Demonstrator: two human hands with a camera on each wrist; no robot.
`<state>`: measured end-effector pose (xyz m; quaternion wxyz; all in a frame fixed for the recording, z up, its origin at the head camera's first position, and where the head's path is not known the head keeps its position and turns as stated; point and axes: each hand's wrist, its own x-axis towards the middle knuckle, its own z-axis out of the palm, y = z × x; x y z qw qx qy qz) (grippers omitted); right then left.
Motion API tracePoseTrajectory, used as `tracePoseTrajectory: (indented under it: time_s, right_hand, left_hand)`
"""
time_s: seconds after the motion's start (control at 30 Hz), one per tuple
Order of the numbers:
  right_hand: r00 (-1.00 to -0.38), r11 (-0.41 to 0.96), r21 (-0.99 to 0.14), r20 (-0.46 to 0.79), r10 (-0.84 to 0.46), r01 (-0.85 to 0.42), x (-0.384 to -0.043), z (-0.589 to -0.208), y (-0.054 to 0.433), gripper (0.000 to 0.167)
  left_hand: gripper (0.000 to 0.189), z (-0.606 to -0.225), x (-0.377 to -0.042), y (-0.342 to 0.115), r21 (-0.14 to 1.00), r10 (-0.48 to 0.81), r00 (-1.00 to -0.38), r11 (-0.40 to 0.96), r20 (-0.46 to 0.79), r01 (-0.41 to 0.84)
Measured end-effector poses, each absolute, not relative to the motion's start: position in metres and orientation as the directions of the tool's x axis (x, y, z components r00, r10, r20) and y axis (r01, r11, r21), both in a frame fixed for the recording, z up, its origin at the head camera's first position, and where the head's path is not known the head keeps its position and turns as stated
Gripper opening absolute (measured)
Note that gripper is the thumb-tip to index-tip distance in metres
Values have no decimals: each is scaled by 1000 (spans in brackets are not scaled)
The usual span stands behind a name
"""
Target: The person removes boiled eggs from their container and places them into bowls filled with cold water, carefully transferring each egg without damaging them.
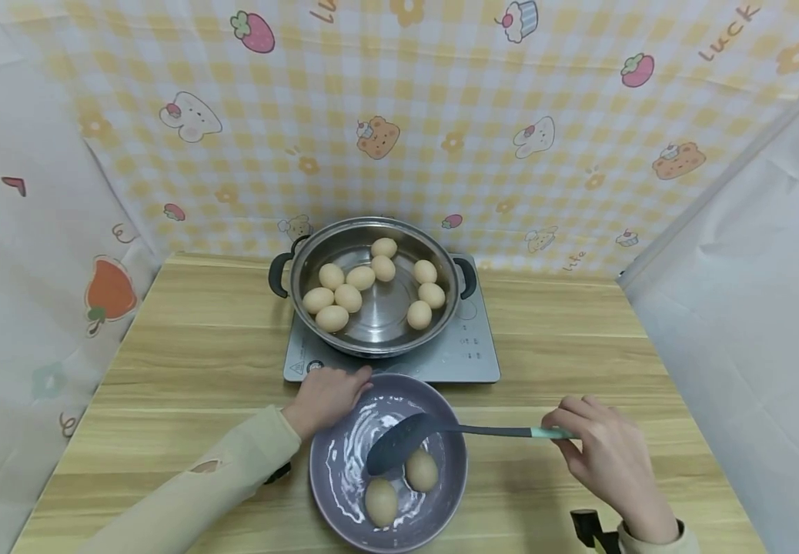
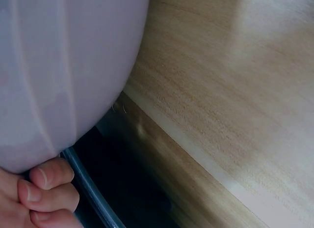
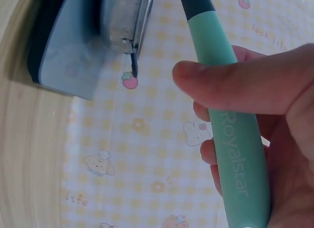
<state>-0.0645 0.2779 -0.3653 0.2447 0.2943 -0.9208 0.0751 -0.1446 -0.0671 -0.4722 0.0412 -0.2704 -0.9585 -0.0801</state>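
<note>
My left hand (image 1: 329, 398) grips the upper left rim of a purple bowl (image 1: 321, 475). In the left wrist view, its fingers (image 2: 51, 191) curl against the bowl's outer wall (image 2: 64, 66). Two brown eggs lie in the bowl, one egg (image 1: 421, 470) to the right and another egg (image 1: 382, 502) lower down. My right hand (image 1: 603, 454) holds a cooking spoon (image 1: 496, 431) by its mint-green handle (image 3: 235, 154), thumb laid across it. The spoon's dark head (image 1: 398, 444) is over the bowl, tilted, partly overlapping the right egg in the head view.
Behind the bowl, a wide steel pot (image 1: 376, 312) with black side handles holds several brown eggs (image 1: 348, 298). It stands on a grey induction cooker (image 1: 481, 346). The wooden table (image 1: 545, 338) meets a checked cloth backdrop (image 1: 441, 177), with white cloth at both sides.
</note>
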Motion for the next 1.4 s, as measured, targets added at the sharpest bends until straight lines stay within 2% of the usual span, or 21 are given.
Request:
tracePoseTrajectory:
  time_s: [0.07, 0.1, 0.17, 0.2, 0.27, 0.3, 0.33, 0.4, 0.57, 0.67, 0.83, 1.07, 1.2, 1.4]
  right_hand:
    - [-701, 798, -41, 507, -502, -601, -68, -364, 280, 12]
    - [-704, 793, -69, 510, -494, -606, -69, -364, 282, 15]
    - [-714, 781, -127, 514, -475, -611, -72, -362, 285, 33]
    - [-725, 782, -151, 512, -461, -604, -74, -361, 286, 32]
    - [-747, 784, -194, 500, -437, -589, -77, -357, 289, 14]
    - [-761, 794, -204, 492, -422, -572, -79, -354, 289, 13]
    - [-771, 802, -209, 486, -411, -559, -82, -352, 290, 12]
    - [-793, 833, -198, 477, -378, -516, -88, -347, 289, 27]
    - [-812, 906, -111, 498, -305, -408, -109, -342, 282, 24]
    - [-786, 925, -41, 542, -298, -379, -125, -345, 274, 21]
    - [-696, 923, 46, 642, -320, -382, -148, -353, 263, 16]
    - [-609, 916, 141, 708, -358, -374, -160, -356, 252, 12]
    - [-595, 913, 164, 713, -371, -373, -160, -356, 250, 10]
    - [-609, 908, 150, 697, -378, -392, -158, -355, 249, 12]
  left_hand:
    - [19, -472, -145, -67, 129, 512, -849, 840, 129, 527]
    - [19, -472, -145, -67, 129, 514, -847, 839, 134, 529]
    - [19, -472, -145, -67, 131, 514, -849, 840, 124, 527]
    - [19, -472, -145, -67, 128, 514, -850, 841, 117, 526]
    - [17, -472, -145, -68, 119, 514, -851, 843, 110, 524]
    - [17, -472, -145, -68, 122, 512, -853, 844, 105, 522]
    - [18, -472, -145, -68, 123, 511, -853, 845, 101, 521]
    - [18, -473, -145, -68, 118, 512, -853, 845, 103, 522]
    - [19, -473, -145, -67, 134, 508, -856, 846, 90, 516]
    - [19, -472, -145, -66, 141, 508, -857, 845, 88, 516]
    - [19, -473, -145, -65, 138, 519, -850, 838, 93, 527]
    - [20, -473, -144, -65, 133, 512, -853, 843, 103, 522]
    - [20, -474, -144, -66, 132, 510, -854, 844, 106, 520]
    - [20, -474, -144, -67, 125, 503, -856, 848, 118, 515]
